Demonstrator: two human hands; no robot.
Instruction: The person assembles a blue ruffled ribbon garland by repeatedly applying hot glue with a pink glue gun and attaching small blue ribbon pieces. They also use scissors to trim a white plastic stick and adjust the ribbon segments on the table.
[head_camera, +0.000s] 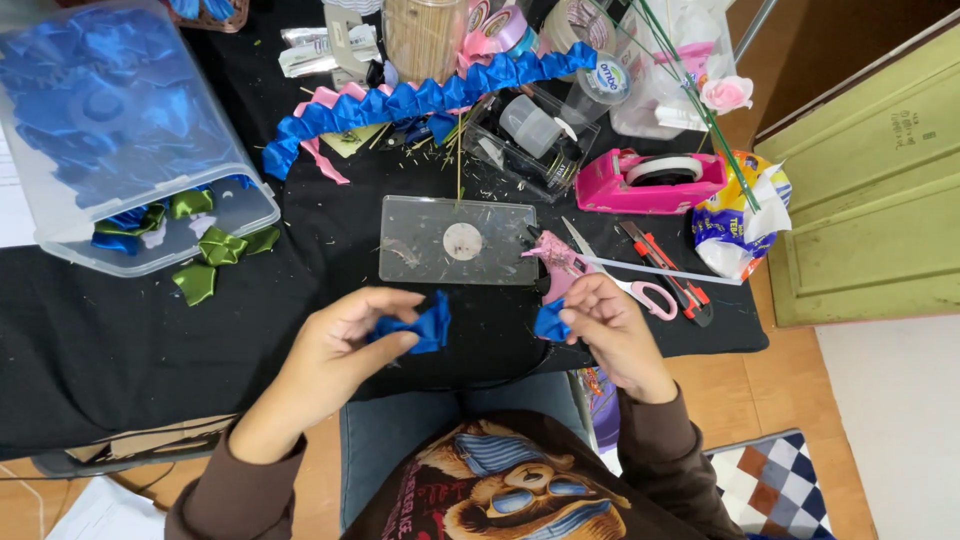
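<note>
A: What does the left hand (345, 335) have?

B: A folded blue ribbon piece (425, 325). The fingers (385, 345) are closed on its left end, thumb below, the rest curled over the top. It is held above the near edge of the worktop (120, 340), which is covered in black cloth.

A: Which way does it lie?

B: Its long axis runs roughly left to right, tipped up a little at the right. The wider free end points right, towards the other hand.

A: And the right hand (610, 325)?

B: Its fingers (585, 300) are pinched shut on a smaller blue piece (550, 322). That one sticks out to the left from the fingertips, pointing back at the first piece. The two pieces are near each other but apart.

A: What is just beyond them?

B: A clear plate (458, 240) lies flat on the cloth, long side left to right. To its right are a pink glue gun (555, 262), scissors (630, 280) with pink handles and a red cutter (665, 272), all just behind the right hand.

A: Further back?

B: A long pleated blue band (420, 100) arches across the worktop, and a pink tape dispenser (650, 180) sits at the right. At far left a clear tub (120, 130) lies on its side, full of blue ribbon, with green ribbon pieces (215, 255) spilling from its mouth.
</note>
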